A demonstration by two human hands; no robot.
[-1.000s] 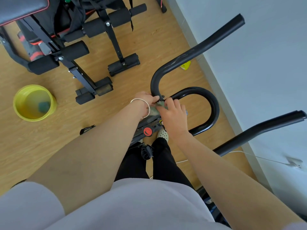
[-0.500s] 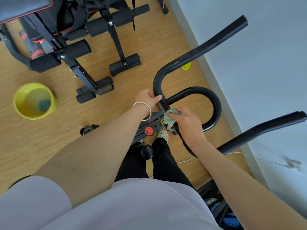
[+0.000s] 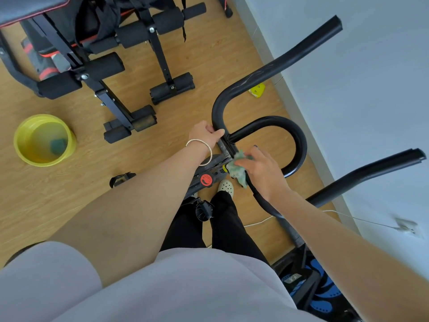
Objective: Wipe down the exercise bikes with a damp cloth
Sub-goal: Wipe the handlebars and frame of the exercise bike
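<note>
A crumpled green cloth (image 3: 239, 167) is pinched between the thumb and fingers of the right hand (image 3: 262, 170), and is pressed against the centre clamp of the exercise bike's handlebar (image 3: 297, 145), just below where the two black tubes meet. The cloth is seen as a small wadded lump, pale green and mottled, with one corner hanging down towards the bike's frame. The left hand (image 3: 205, 133) is closed around the handlebar tube just beside the clamp, thumb laid over the top, and a thin silver bangle (image 3: 202, 147) is worn at that wrist. The handlebar is made of glossy black tubing bent in loops (faint scuffs are visible on the upper arm). A red round sticker (image 3: 206, 180) is seen on the frame below the cloth. A yellow basin (image 3: 45, 140) holding water and a dark green sponge is set on the wooden floor (image 3: 69, 194) well apart to the left, near a black weight bench (image 3: 104, 66)
</note>
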